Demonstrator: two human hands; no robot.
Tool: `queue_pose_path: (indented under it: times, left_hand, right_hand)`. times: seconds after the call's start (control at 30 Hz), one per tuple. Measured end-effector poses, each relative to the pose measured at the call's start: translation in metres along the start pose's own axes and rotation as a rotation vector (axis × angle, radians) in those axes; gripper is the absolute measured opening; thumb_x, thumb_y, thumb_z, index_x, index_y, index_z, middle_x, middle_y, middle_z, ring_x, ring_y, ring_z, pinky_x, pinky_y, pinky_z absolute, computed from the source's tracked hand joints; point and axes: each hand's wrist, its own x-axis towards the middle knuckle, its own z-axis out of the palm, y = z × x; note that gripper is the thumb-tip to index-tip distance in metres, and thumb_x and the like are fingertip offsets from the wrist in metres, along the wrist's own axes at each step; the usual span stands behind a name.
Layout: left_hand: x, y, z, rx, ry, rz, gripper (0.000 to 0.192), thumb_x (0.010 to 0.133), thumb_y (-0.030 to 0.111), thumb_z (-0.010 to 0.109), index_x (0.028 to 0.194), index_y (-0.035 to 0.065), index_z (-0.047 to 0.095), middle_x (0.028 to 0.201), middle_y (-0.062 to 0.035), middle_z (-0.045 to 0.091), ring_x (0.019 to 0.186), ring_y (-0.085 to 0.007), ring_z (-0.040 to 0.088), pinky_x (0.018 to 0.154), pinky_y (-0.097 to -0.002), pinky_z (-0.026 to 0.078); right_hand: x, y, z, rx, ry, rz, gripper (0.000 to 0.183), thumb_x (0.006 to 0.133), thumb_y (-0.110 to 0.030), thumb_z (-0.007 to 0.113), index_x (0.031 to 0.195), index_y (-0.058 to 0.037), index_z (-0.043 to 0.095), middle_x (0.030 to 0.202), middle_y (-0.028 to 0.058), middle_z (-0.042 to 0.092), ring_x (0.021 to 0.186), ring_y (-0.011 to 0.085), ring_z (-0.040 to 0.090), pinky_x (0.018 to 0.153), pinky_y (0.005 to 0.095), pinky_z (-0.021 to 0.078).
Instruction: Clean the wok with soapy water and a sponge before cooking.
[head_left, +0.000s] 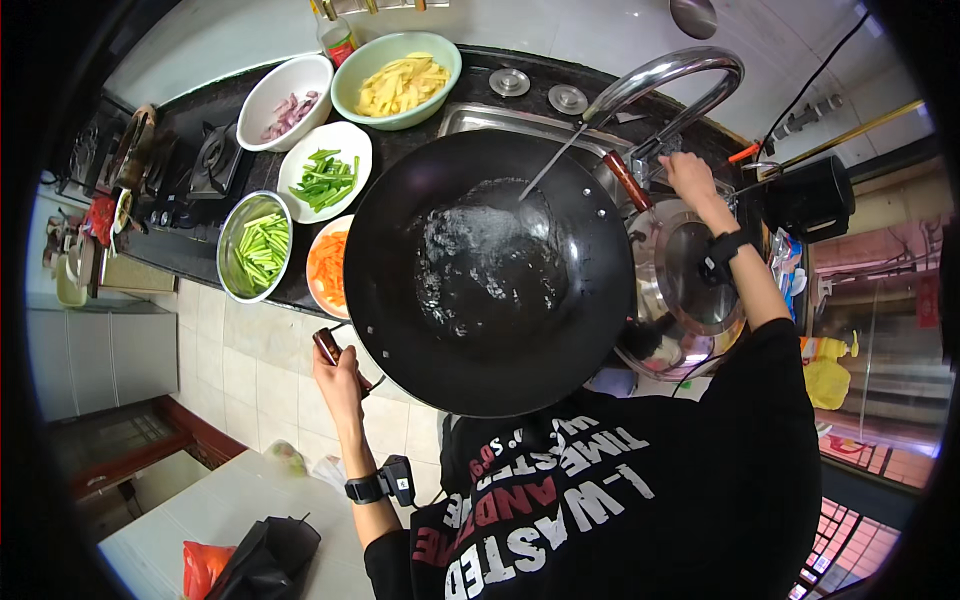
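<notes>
A large black wok (480, 367) with water pooled in its bottom is held over the sink (480, 112). My left hand (341, 379) grips the wok's brown wooden handle (327, 345) on the near left side. A second wooden handle (628, 182) sticks up at the wok's far right. From the curved chrome faucet (660, 64) a stream of water (551, 163) runs into the wok. My right hand (688, 180) is at the faucet's base, fingers curled around its control, which they mostly hide.
Left of the wok are bowls of potato strips (405, 86), onion pieces (289, 116), green pepper (326, 180), green stalks (262, 251) and carrot strips (328, 262). A glass lid (697, 277) lies right of the wok. A gas stove (214, 161) stands far left.
</notes>
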Motion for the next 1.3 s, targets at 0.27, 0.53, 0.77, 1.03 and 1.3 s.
queue_pose_path:
  times: [0.27,0.53,0.77,1.03,1.3]
  left_hand:
    - [-0.002,0.000,-0.002,0.019,0.023,0.003,0.012,0.073,0.001,0.051,0.080,0.0066,0.043,0.057,0.0043,0.037,0.046,-0.0042,0.035,0.040,-0.0189,0.028]
    - [0.007,0.006,0.006,0.010,0.014,0.045,0.013,0.075,0.002,0.051,0.080,0.0067,0.040,0.054,0.0034,0.036,0.037,-0.0048,0.033,0.030,-0.0197,0.029]
    - [0.021,0.030,0.007,0.147,-0.044,0.010,0.016,0.081,0.015,0.053,0.076,0.0066,0.041,0.051,0.0041,0.035,0.038,-0.0040,0.032,0.032,-0.0203,0.028]
    - [0.037,0.110,0.009,-0.076,-0.238,-0.174,0.035,0.084,0.042,0.044,0.082,0.0077,0.051,0.050,0.0020,0.045,0.036,-0.0066,0.040,0.034,-0.0186,0.033]
    - [0.074,0.171,0.016,-0.037,-0.318,-0.233,0.030,0.085,0.024,0.044,0.090,-0.0051,0.050,0.056,-0.0005,0.045,0.046,-0.0097,0.041,0.043,-0.0201,0.033]
  right_hand:
    - [0.003,-0.032,-0.011,0.401,-0.291,0.214,0.038,0.082,-0.034,0.049,0.079,0.0027,0.058,0.076,0.0200,0.060,0.072,0.0314,0.060,0.064,0.0388,0.0464]
    - [0.006,-0.052,0.052,0.808,-0.334,0.086,0.047,0.088,-0.040,0.037,0.092,0.0057,0.048,0.075,0.0161,0.056,0.071,0.0244,0.057,0.064,0.0333,0.0434]
    - [0.007,-0.034,0.097,0.654,-0.260,0.011,0.044,0.089,-0.039,0.034,0.084,0.0034,0.044,0.059,0.0104,0.049,0.048,0.0190,0.049,0.044,0.0324,0.0378]
    - [-0.001,-0.046,0.056,0.596,-0.592,0.154,0.051,0.089,-0.034,0.030,0.065,0.0070,0.046,0.047,0.0145,0.049,0.040,0.0261,0.053,0.038,0.0371,0.0400]
    - [-0.003,-0.052,0.043,0.397,-0.730,-0.098,0.038,0.086,-0.023,0.032,0.072,0.0067,0.052,0.052,0.0165,0.054,0.046,0.0277,0.056,0.043,0.0361,0.0446]
